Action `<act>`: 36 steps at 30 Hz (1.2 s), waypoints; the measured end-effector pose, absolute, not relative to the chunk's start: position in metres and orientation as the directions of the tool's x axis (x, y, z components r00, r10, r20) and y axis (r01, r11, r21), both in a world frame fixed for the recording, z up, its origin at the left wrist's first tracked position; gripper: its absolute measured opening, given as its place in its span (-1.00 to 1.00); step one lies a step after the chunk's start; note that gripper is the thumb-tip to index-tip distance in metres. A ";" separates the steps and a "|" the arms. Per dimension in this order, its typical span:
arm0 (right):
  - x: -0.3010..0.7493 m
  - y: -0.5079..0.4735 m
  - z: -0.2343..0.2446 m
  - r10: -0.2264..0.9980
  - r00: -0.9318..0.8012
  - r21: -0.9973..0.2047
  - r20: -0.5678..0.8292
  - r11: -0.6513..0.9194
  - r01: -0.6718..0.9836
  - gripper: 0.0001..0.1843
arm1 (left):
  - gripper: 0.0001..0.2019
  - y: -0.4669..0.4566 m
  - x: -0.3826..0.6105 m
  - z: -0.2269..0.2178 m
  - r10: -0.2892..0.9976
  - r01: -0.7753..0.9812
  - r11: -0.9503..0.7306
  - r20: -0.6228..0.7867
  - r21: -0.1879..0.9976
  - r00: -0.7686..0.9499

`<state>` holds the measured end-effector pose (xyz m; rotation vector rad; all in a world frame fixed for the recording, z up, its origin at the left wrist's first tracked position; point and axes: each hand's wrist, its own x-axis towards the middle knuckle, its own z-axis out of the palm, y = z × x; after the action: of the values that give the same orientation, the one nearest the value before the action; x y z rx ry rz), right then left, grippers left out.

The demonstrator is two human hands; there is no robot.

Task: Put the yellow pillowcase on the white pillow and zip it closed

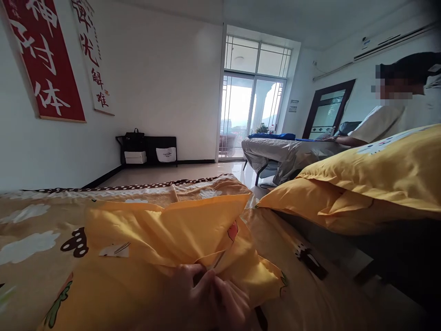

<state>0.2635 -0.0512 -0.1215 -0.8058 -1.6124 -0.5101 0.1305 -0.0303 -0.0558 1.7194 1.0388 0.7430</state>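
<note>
A yellow pillowcase [165,230] with cartoon prints lies bunched on a tan patterned bedsheet [31,230] right in front of me. At the bottom edge my left hand [188,292] and my right hand [229,301] are pressed close together. Both pinch the pillowcase's edge, where a thin seam or zip line shows. The fingers of both hands are curled and closed on the cloth. The hands are blurred and cut off by the frame's lower edge.
A stuffed yellow pillow [365,184] lies at the right, close to me. Beyond it another person [382,122] leans over a bed with a grey sheet [289,154]. A black bench with bags [148,149] stands by the far wall, beside glass balcony doors [251,115].
</note>
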 end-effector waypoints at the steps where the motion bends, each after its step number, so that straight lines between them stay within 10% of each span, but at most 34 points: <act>1: 0.263 -0.049 -0.124 0.188 -0.064 -0.078 0.980 0.659 0.748 -0.78 | -0.50 -0.027 0.131 -0.059 0.889 0.245 -0.137 0.010 0.960 0.459; 12: 0.262 -0.045 -0.121 0.180 -0.227 0.082 0.957 0.584 0.808 -0.72 | -0.47 -0.008 0.131 -0.079 0.936 0.095 -0.073 0.035 0.993 0.350; 16: 0.272 -0.035 -0.114 0.316 -0.149 -0.089 0.937 0.628 0.773 -0.75 | -0.47 0.003 0.129 -0.072 0.924 0.079 -0.069 0.034 0.994 0.380; 19: 0.282 -0.023 -0.106 0.376 -0.079 -0.191 0.923 0.627 0.755 -0.75 | -0.55 0.006 0.127 -0.070 0.904 0.183 -0.221 0.132 0.958 0.406; 27: 0.284 -0.006 -0.086 0.303 -0.260 -0.016 0.917 0.679 0.734 -0.80 | -0.72 0.000 0.127 -0.069 0.813 0.408 -0.549 0.353 0.730 0.463; 36: 0.301 0.001 -0.085 0.274 -0.191 -0.015 0.943 0.608 0.794 -0.80 | -0.72 0.009 0.097 -0.038 0.873 0.702 -0.486 0.262 0.520 0.411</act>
<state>0.3008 0.0012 -0.0849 -0.8762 -1.7504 -0.5993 0.0969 0.0094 -0.0377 2.3425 1.3615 0.7295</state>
